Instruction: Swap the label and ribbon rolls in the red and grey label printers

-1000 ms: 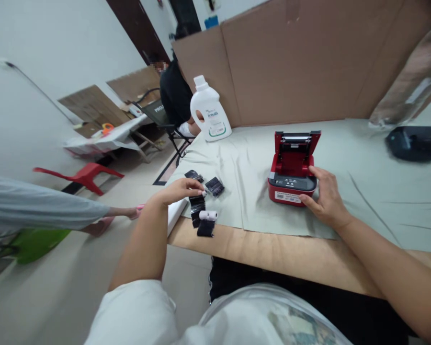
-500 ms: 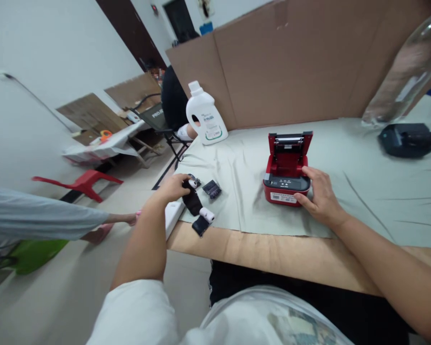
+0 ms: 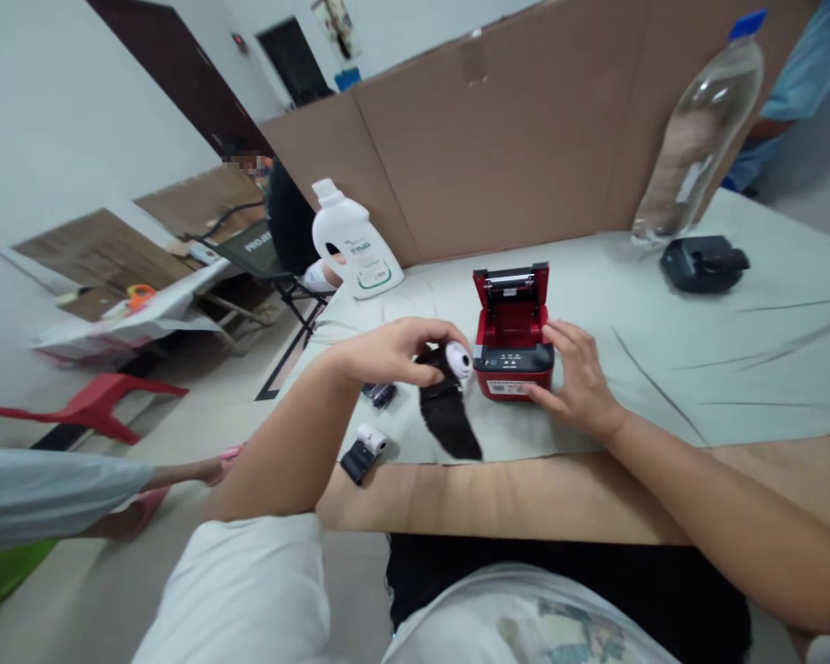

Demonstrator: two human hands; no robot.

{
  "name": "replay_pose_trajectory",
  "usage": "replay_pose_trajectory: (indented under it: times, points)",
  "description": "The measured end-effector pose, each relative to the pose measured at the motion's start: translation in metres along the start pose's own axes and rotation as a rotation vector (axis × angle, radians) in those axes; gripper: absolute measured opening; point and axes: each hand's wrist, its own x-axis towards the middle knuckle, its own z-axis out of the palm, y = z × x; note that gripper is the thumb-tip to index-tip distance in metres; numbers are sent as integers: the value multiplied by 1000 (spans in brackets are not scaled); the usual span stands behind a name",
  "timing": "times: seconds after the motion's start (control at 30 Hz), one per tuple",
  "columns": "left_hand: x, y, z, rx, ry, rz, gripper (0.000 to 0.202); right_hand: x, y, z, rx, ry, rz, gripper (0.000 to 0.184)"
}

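Left hand (image 3: 394, 350): fingers closed around a small white paper roll (image 3: 458, 360). The roll is held off the table, just left of the printer and level with its front. A loose black wrapper (image 3: 449, 420) hangs from the roll down to the cloth. The fingertip grip from above leaves the roll's end face exposed and lets the wrapper hang free.

Right hand (image 3: 577, 383): fingers apart, laid against the front right corner of a small red desktop printer with a black control panel (image 3: 512, 346). It is not clamped on anything. This contact probably steadies the printer against sliding. The printer lid stands upright on the far side, so the paper bay is open from above.

Near left: a second white roll in a black wrapper (image 3: 363, 449) lies at the corner of the grey-green cloth (image 3: 664, 369), close to the bare wooden table edge (image 3: 526, 498). A small black packet (image 3: 380, 395) lies just beyond it.

Clearances: the cloth is open to the right of the printer. A white plastic detergent jug (image 3: 352, 244), a clear plastic bottle with a blue cap (image 3: 692, 138) and a black device (image 3: 702, 263) stand well apart at the far side. A brown cardboard wall (image 3: 526, 138) bounds it.
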Motion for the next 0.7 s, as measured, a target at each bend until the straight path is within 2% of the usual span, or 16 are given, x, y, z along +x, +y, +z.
replay_pose_trajectory:
  times: [0.07, 0.13, 0.23, 0.3, 0.43, 0.7]
  points:
    - [34, 4, 6, 52, -46, 91, 41, -1, -4, -2, -20, 14, -27, 80]
    - [66, 4, 11, 153, -37, 138, 42, -2, -6, -3, -38, 11, -50, 76]
    - [106, 1, 18, 365, -16, 123, 45, -4, -7, -4, -57, -26, -115, 57]
    - [123, 0, 24, 493, -37, 81, 48, -5, -6, -5, -64, -48, -170, 42]
    - [138, -3, 35, 646, -92, 4, 49, -4, -4, -4, -51, -73, -172, 27]
    - [150, -6, 39, 656, -152, -45, 52, -1, -6, -3, -56, -71, -139, 26]
